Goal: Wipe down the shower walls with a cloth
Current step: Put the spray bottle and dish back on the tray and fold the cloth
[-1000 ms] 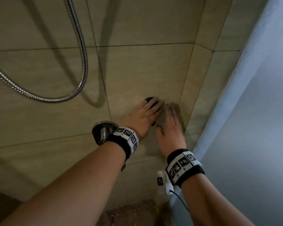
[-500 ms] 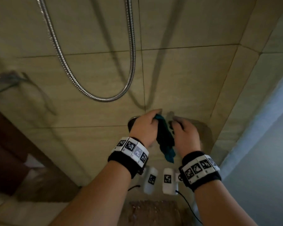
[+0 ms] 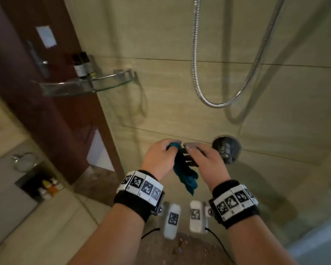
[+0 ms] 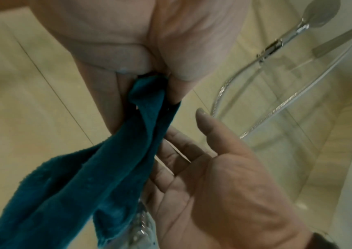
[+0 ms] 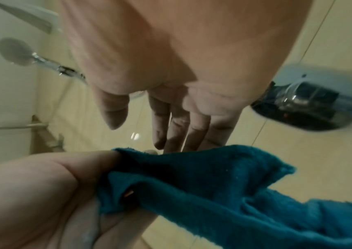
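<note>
A teal cloth (image 3: pixel 183 175) hangs bunched from my left hand (image 3: pixel 161 155), a little in front of the beige tiled shower wall (image 3: pixel 170 92). In the left wrist view the left hand (image 4: pixel 141 42) pinches the top of the cloth (image 4: pixel 85 176) between thumb and fingers. My right hand (image 3: pixel 203 157) is right beside it, with its palm turned toward the cloth. Its fingers (image 5: pixel 179 128) are straight and spread and lie against the cloth's (image 5: pixel 213 185) far side without gripping it. Neither hand touches the wall.
A chrome shower hose (image 3: pixel 195 54) loops down the wall above my hands. The mixer valve (image 3: pixel 225 148) sits just right of my right hand. A glass corner shelf (image 3: pixel 84 85) with small bottles (image 3: pixel 82 66) is up left, beside a dark brown panel (image 3: pixel 36 92).
A second ago both hands were flat on the wall, the cloth under the left one. The left hand has since lifted the cloth off the wall, and my view has swung left.
</note>
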The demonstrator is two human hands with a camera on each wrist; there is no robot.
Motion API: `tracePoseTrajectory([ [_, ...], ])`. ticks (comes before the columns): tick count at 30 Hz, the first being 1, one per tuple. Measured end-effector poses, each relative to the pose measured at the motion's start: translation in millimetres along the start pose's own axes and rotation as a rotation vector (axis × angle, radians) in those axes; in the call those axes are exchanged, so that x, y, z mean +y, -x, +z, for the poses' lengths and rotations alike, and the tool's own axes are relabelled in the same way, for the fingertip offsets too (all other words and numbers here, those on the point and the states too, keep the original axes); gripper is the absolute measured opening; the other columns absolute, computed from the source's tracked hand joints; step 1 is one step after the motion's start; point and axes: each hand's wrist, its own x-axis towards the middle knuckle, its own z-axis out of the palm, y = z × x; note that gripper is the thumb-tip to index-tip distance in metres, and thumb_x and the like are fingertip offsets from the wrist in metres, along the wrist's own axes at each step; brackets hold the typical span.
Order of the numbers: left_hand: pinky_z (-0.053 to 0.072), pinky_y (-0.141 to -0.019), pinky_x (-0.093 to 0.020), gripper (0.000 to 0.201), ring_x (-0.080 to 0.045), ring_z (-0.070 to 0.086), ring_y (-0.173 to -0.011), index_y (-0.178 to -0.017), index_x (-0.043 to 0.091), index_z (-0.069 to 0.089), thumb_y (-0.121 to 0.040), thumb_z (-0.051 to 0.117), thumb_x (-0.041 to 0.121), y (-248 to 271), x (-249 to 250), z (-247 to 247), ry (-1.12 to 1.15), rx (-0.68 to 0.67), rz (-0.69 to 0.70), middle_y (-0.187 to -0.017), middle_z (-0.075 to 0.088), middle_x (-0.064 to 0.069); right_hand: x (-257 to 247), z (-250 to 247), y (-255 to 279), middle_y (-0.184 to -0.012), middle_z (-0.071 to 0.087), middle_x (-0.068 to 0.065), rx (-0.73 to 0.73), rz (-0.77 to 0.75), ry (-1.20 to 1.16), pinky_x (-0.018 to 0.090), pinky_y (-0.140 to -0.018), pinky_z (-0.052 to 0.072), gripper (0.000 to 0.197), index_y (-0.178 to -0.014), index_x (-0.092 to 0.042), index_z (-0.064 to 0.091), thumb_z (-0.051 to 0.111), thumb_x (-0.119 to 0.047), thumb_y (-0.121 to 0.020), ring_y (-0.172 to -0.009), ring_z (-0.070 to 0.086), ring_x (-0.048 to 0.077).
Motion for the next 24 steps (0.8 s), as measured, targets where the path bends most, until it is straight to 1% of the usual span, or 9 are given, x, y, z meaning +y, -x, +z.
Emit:
tracePoseTrajectory([
  [4, 0.062, -0.088, -0.039, 0.022, -0.007, 0.073, -0.090, -0.101, 0.039, 0.077, -0.099, 0.058, 0.029, 31, -28, -71, -0.021, 0.120, -0.062, -0.096, 0.076, 0.015, -6, 75, 15, -0.100, 0.078, -0.002, -0.177, 0.013, 0.016, 0.027, -0.083, 0.059, 0.012, -0.106, -0.025, 0.074, 0.071, -0.019, -0.096, -0.096, 0.073, 0.014],
  [7, 0.061, -0.086, -0.036, 0.021, -0.003, 0.070, -0.083, -0.098, 0.035, 0.078, -0.099, 0.059, 0.026, 62, -50, -126, -0.041, 0.204, -0.080, -0.092, 0.076, 0.014, -6, 136, 33, -0.101, 0.078, -0.004, -0.304, -0.018, 0.049, 0.032, -0.088, 0.058, 0.020, -0.101, -0.029, 0.074, 0.073, -0.010, -0.093, -0.098, 0.073, 0.015],
  [11, 0.056, -0.069, -0.025, 0.020, -0.006, 0.069, -0.074, -0.094, 0.030, 0.079, -0.099, 0.060, 0.025, 107, -76, -194, -0.041, 0.299, -0.124, -0.084, 0.077, 0.007, -9, 213, 60, -0.093, 0.078, -0.011, -0.397, -0.066, 0.106, 0.031, -0.086, 0.057, 0.025, -0.096, -0.031, 0.075, 0.069, -0.007, -0.095, -0.090, 0.072, 0.008],
  [14, 0.059, -0.077, -0.030, 0.019, -0.005, 0.071, -0.076, -0.096, 0.028, 0.080, -0.098, 0.061, 0.023, 140, -96, -243, -0.001, 0.372, -0.124, -0.083, 0.077, 0.009, -13, 267, 81, -0.084, 0.076, -0.012, -0.412, -0.093, 0.156, 0.034, -0.081, 0.058, 0.022, -0.089, -0.032, 0.076, 0.067, -0.013, -0.097, -0.081, 0.070, 0.007],
  [16, 0.061, -0.077, -0.032, 0.018, -0.006, 0.072, -0.076, -0.096, 0.027, 0.080, -0.099, 0.063, 0.024, 163, -110, -274, 0.010, 0.415, -0.136, -0.082, 0.078, 0.009, -17, 301, 96, -0.079, 0.074, -0.015, -0.409, -0.132, 0.189, 0.030, -0.076, 0.056, 0.022, -0.084, -0.032, 0.074, 0.067, -0.017, -0.098, -0.076, 0.068, 0.005],
  [18, 0.064, -0.081, -0.041, 0.017, -0.011, 0.075, -0.078, -0.092, 0.027, 0.080, -0.099, 0.064, 0.025, 182, -125, -303, 0.040, 0.451, -0.142, -0.081, 0.078, 0.007, -21, 333, 110, -0.078, 0.073, -0.014, -0.400, -0.154, 0.194, 0.028, -0.073, 0.056, 0.021, -0.082, -0.030, 0.071, 0.065, -0.019, -0.099, -0.076, 0.068, 0.005],
  [20, 0.064, -0.083, -0.048, 0.016, -0.015, 0.077, -0.082, -0.091, 0.026, 0.080, -0.099, 0.066, 0.025, 200, -140, -331, 0.070, 0.486, -0.137, -0.083, 0.079, 0.005, -23, 366, 122, -0.079, 0.074, -0.008, -0.391, -0.148, 0.184, 0.039, -0.077, 0.059, 0.021, -0.083, -0.030, 0.069, 0.062, -0.023, -0.101, -0.078, 0.070, 0.012],
  [22, 0.064, -0.083, -0.049, 0.015, -0.017, 0.077, -0.084, -0.092, 0.027, 0.080, -0.099, 0.067, 0.024, 214, -155, -356, 0.074, 0.522, -0.136, -0.085, 0.079, 0.004, -23, 396, 131, -0.080, 0.074, -0.006, -0.397, -0.141, 0.168, 0.047, -0.079, 0.060, 0.020, -0.085, -0.035, 0.067, 0.060, -0.026, -0.101, -0.079, 0.071, 0.017],
  [24, 0.064, -0.080, -0.049, 0.015, -0.017, 0.077, -0.084, -0.092, 0.027, 0.080, -0.099, 0.067, 0.022, 225, -169, -378, 0.080, 0.559, -0.158, -0.085, 0.079, 0.004, -25, 422, 138, -0.079, 0.073, -0.011, -0.424, -0.155, 0.184, 0.045, -0.076, 0.060, 0.019, -0.086, -0.033, 0.065, 0.059, -0.026, -0.102, -0.076, 0.070, 0.013],
])
